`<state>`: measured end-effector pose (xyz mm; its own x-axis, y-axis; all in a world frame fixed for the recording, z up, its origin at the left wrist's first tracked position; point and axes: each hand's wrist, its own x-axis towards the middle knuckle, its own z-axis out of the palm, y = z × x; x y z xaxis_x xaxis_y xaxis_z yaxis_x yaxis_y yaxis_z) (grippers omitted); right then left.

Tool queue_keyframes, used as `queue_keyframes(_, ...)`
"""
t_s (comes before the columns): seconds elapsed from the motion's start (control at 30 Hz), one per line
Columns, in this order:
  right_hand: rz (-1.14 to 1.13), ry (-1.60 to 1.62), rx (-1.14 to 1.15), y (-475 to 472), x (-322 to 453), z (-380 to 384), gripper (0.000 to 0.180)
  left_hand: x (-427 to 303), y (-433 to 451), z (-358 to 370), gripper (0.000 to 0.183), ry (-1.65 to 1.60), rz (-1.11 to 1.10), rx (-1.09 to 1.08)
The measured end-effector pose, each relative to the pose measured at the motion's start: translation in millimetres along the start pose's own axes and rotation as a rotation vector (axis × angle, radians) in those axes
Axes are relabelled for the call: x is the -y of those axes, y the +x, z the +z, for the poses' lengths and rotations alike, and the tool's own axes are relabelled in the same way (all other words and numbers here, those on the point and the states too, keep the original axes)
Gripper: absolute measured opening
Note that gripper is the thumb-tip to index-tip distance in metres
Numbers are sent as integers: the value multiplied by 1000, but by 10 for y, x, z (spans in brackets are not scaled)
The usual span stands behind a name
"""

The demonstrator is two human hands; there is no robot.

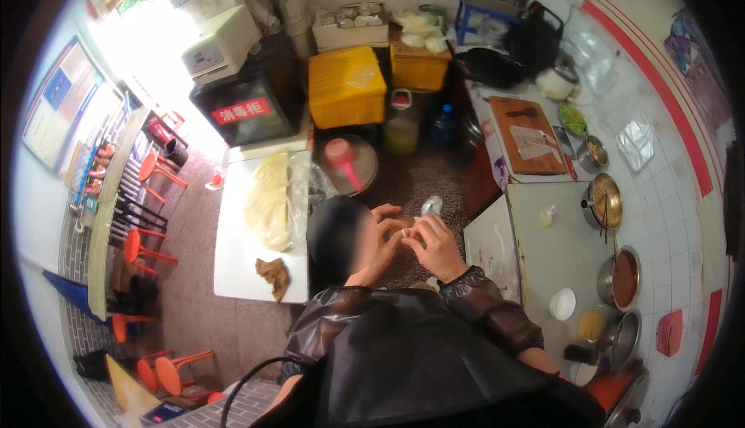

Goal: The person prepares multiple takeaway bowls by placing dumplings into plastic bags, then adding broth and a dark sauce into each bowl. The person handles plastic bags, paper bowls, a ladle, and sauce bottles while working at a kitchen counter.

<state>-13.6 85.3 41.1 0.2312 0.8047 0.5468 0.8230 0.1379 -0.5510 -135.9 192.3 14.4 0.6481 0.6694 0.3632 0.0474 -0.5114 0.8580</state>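
Note:
My left hand [385, 243] and my right hand [435, 247] meet before my body, above the dark floor. Between their fingertips is a small white piece [406, 233], too small to name. The right thumb and forefinger pinch it; the left fingertips touch it, the other left fingers spread. Just beyond the right knuckles shows clear crumpled plastic [432, 205]; whether it is held or lies behind, I cannot tell. Dark translucent sleeve covers [492, 306] reach my wrists. A blurred round dark patch [334, 239] hides what is left of my left hand.
On the left, a white table [233, 274] bears yellowish plastic-covered sheets [265, 204] and a brown cloth [272, 276]. The right counter [538, 262] holds metal pots, a white bowl [563, 304] and a wooden cutting board [509, 116]. Ahead, a pink ladle [344, 157] rests on a round tub.

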Motion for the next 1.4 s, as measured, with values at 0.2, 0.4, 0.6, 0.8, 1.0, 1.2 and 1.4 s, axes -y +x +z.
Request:
queue_keyframes(0.2, 112, 5, -61, -106, -39, 111, 19, 19, -71, 60, 11, 31, 45, 21)
queue_keyframes(0.4, 431, 409, 68, -123, -241, 72, 15, -79, -76, 54, 12, -106, -67, 69)
queue_keyframes(0.6, 262, 611, 102, -41, -400, 23, 10, 192, -182, 171, 10, -705, -408, 159)
queue_keyframes(0.8, 182, 46, -10, -180, -257, 160, 6, 191, -285, 242, 8, -967, -769, -58)
queue_keyframes(1.0, 356, 97, 92, -101, -371, 182, 11, 407, -273, 314, 9, -530, -460, -99)
queue_keyframes(1.2, 590, 300, 308, -34, -454, 107, 21, 259, -251, 273, 11, 38, -160, -61)
queue_keyframes(1.4, 29, -126, 313, 52, -292, 36, 24, 302, -250, 279, 7, -323, -426, 19)
